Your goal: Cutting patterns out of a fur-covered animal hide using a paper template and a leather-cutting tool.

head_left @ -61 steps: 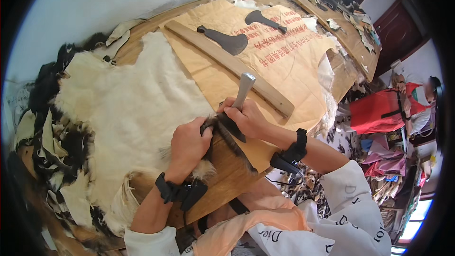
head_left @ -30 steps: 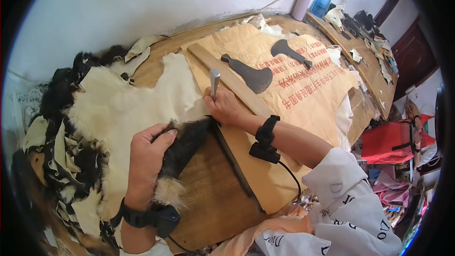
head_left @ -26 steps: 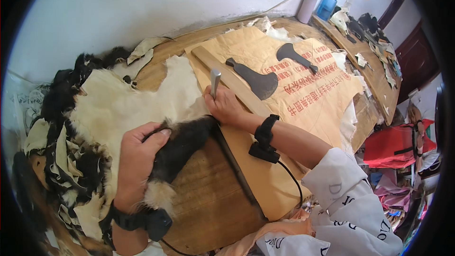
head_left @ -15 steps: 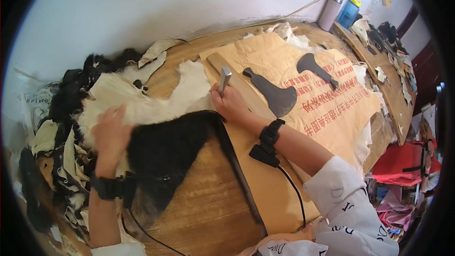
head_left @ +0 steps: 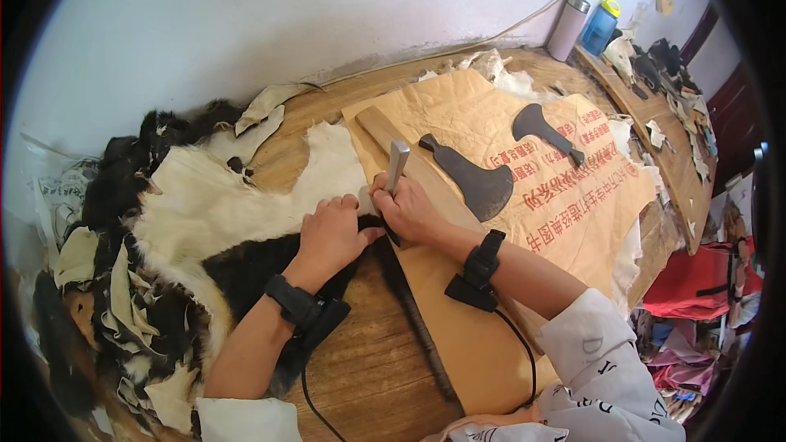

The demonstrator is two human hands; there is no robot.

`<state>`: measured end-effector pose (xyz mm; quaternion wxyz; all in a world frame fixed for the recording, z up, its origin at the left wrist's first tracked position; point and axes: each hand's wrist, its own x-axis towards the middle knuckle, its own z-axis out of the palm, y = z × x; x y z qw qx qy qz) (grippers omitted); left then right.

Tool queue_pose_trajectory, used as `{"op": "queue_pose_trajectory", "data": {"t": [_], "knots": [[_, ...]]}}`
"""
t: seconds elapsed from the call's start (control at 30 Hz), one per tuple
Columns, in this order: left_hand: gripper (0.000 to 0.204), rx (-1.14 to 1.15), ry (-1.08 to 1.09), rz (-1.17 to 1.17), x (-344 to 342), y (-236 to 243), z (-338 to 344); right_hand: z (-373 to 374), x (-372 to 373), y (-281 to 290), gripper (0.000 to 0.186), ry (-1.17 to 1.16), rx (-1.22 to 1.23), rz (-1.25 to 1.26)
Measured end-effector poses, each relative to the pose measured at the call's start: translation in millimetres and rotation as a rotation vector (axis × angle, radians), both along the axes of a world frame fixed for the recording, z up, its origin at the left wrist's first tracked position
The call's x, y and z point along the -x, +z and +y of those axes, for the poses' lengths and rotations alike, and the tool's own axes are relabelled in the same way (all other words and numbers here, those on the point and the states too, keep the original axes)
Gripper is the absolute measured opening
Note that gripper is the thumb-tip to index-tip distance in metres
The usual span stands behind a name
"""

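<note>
Steady black fur under half-curled left hand, well in from worktop's near edge; cannot tell if pinching. Cut slowly with right hand wrapped around knife.

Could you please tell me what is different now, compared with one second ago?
The left hand has let go of the folded dark fur and moved right, to the pale hide's edge beside the right hand. The fur now lies more spread out. The right hand still grips the metal-handled tool; the two dark blades and wooden bar stay on the brown paper.
</note>
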<state>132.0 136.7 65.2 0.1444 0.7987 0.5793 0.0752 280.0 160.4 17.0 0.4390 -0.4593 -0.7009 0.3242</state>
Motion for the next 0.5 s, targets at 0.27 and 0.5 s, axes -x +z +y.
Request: {"op": "queue_pose_trajectory", "data": {"t": [0.27, 0.5], "knots": [[0.037, 0.164, -0.082, -0.150, 15, -18, 14, -2, 5, 5, 0.020, 0.008, 0.112, -0.074], [0.035, 0.468, 0.324, -0.921, 33, -10, 24, 29, 20, -2, 0.013, -0.044, -0.101, -0.173]]}}
